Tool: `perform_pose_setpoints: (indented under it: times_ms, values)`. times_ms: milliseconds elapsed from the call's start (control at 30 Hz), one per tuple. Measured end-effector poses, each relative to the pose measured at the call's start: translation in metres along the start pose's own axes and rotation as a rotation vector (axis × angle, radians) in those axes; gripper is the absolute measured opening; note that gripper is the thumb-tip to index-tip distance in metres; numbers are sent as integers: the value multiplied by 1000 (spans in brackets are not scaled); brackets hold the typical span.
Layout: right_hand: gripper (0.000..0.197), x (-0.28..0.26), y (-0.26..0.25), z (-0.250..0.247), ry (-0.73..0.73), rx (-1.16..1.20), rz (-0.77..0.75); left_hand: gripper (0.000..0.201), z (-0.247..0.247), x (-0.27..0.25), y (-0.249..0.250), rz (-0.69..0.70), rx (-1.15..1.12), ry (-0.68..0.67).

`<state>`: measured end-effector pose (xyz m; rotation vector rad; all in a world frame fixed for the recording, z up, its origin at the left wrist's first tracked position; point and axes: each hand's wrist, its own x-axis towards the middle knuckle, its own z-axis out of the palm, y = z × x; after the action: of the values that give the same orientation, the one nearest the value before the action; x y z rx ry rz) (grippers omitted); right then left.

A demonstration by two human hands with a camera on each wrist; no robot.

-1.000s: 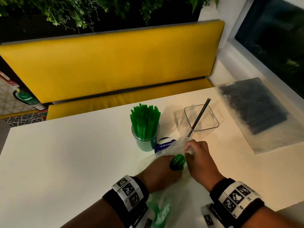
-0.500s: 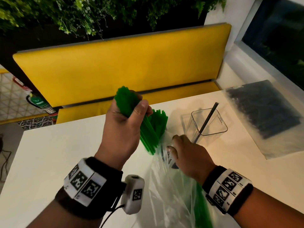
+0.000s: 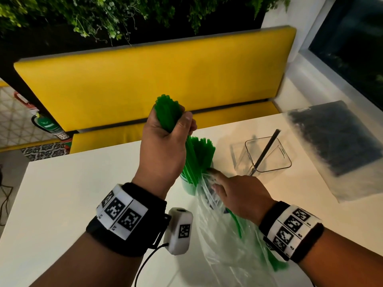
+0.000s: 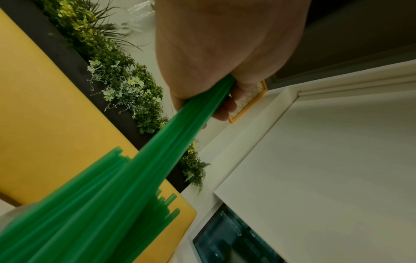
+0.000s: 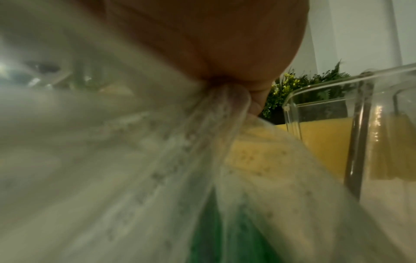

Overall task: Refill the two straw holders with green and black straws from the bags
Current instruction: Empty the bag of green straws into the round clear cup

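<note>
Looked like a cafe or restaurant seating area. A yellow padded booth bench ran along the far side of a plain white surface, with a planter of trailing greenery right above the backrest. A dark window with a white sill sat to the right. Drink-service stock was on the surface: a clear square straw holder, a round holder packed with green straws, and a bag of black straws. Patterned tile floor and a green fire extinguisher showed at left behind the bench.
</note>
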<state>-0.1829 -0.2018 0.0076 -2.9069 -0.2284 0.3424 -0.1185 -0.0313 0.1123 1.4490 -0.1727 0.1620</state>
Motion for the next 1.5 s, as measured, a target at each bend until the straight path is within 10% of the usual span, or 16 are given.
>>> perform_pose_setpoints:
  times_ms: [800, 1000, 1233, 1400, 1500]
  values:
    - [44, 18, 7, 23, 47, 46, -82, 14, 15, 47, -37, 61, -31, 253]
    - [42, 19, 6, 16, 79, 36, -98, 8, 18, 35, -47, 176, 75, 121]
    - [29, 22, -3, 13, 100, 1, -69, 39, -12, -3, -105, 147, 707, -181]
    - [34, 23, -4, 16, 99, 4, -67, 78, -38, -3, -88, -59, 515, -379]
    - [34, 22, -4, 17, 110, 23, -74, 83, -31, 9, -64, 159, 707, -403]
